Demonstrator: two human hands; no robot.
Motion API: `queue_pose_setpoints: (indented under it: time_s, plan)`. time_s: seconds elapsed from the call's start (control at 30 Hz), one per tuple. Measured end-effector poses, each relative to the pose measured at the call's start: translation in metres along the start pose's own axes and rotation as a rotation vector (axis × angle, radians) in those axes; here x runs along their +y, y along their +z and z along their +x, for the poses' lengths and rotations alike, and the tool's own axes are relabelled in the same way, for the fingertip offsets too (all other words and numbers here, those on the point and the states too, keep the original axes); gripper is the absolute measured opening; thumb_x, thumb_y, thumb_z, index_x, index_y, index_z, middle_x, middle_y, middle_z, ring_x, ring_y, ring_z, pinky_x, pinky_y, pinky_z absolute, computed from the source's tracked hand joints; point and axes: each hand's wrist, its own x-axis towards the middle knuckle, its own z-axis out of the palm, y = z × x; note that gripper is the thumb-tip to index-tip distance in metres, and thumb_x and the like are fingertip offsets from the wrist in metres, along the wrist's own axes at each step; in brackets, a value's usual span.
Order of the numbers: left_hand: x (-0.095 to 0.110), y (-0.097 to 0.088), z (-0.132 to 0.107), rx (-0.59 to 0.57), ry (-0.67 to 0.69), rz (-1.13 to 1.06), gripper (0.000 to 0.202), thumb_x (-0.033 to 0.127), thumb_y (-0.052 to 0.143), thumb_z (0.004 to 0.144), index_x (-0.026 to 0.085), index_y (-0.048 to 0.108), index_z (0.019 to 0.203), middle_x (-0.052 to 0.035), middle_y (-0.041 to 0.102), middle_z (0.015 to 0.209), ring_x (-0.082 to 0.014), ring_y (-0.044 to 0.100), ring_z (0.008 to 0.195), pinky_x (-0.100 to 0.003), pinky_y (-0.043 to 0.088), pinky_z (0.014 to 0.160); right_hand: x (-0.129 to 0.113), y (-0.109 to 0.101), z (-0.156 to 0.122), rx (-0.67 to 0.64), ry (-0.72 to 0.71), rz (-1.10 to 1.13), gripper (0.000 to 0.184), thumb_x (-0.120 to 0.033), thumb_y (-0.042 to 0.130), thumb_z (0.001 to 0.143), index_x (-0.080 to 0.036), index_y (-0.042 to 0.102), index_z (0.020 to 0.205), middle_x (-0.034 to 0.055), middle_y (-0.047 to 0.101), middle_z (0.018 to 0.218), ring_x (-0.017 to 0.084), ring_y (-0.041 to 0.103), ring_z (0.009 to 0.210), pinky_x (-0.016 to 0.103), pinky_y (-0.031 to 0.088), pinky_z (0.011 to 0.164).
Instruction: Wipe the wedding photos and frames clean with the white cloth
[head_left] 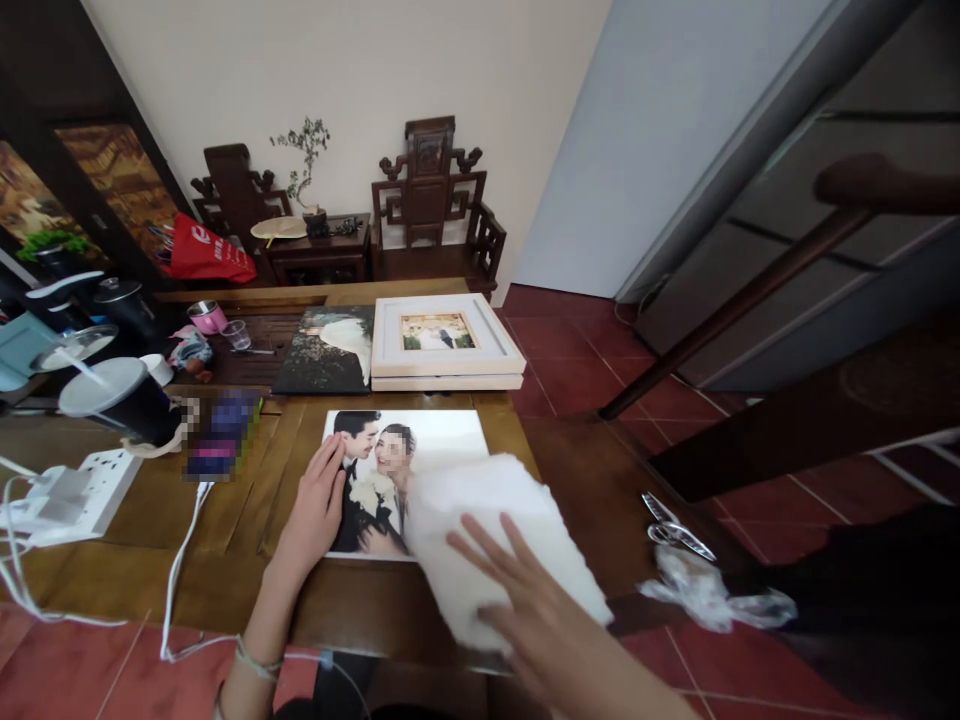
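A photo panel (379, 440) with a printed picture of two people lies flat on the wooden table. Along its left edge, my left hand (319, 495) rests with straight fingers, the tips on the picture. A fluffy white cloth (525, 495) covers the panel's lower right part and hangs out past its edge. On top of that cloth presses my right hand (510, 570), fingers spread and slightly blurred. What lies under the cloth is hidden.
Behind the panel are a white picture frame (386, 345) and a dark photo print (315, 350). To the left stand a lidded cup (139, 410), a phone (223, 435) on a cable and a power strip (105, 490). Scissors (679, 530) and crumpled plastic (705, 590) lie at right.
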Motion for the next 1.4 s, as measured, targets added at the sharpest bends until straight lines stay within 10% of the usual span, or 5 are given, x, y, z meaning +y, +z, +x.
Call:
queue_pose_setpoints:
  time_s: [0.17,0.53,0.97,1.23,1.4]
  plan:
    - [-0.004,0.001,-0.001,-0.021,-0.002,0.036,0.046,0.028,0.031,0.099,0.024,0.035,0.144,-0.0098,0.036,0.151,-0.0218,0.030,0.141,-0.049,0.025,0.115,-0.011,-0.001,-0.006,-0.023,-0.024,0.039,0.042,0.001,0.049,0.056,-0.022,0.070,0.084,0.0092,0.037,0.149,0.034,0.020,0.140,0.066,0.016,0.111]
    - [0.001,-0.003,0.001,-0.034,-0.002,-0.019,0.046,0.029,0.032,0.098,0.019,0.039,0.142,-0.0102,0.037,0.151,-0.0201,0.029,0.141,-0.045,0.024,0.117,0.077,-0.025,0.109,0.024,0.079,-0.013,0.046,0.004,0.043,0.072,-0.014,0.060,0.111,0.0153,0.065,0.120,0.029,0.032,0.138,0.060,0.023,0.112]
    - [-0.003,0.002,-0.001,-0.028,-0.015,0.013,0.046,0.027,0.029,0.099,0.024,0.034,0.144,-0.0099,0.035,0.152,-0.0208,0.028,0.142,-0.047,0.023,0.115,-0.016,-0.002,0.017,-0.135,-0.020,0.120,0.046,0.000,0.047,0.058,-0.016,0.068,0.096,0.0124,0.035,0.150,0.034,0.015,0.142,0.067,0.009,0.112]
    - [-0.004,0.000,-0.002,-0.059,-0.011,0.025,0.047,0.032,0.030,0.099,0.026,0.031,0.146,-0.0085,0.033,0.153,-0.0208,0.026,0.143,-0.047,0.023,0.115,0.050,-0.014,0.117,-0.069,0.060,0.070,0.043,-0.004,0.048,0.077,-0.013,0.060,0.117,0.0140,0.061,0.127,0.031,0.028,0.139,0.061,0.013,0.113]
    - [-0.002,-0.001,-0.001,-0.071,-0.021,0.024,0.047,0.031,0.030,0.100,0.024,0.031,0.146,-0.0092,0.032,0.153,-0.0204,0.026,0.143,-0.048,0.023,0.115,0.055,-0.006,0.141,-0.020,0.105,0.025,0.043,-0.003,0.050,0.073,-0.013,0.059,0.115,0.0186,0.041,0.145,0.036,0.022,0.140,0.067,0.014,0.109]
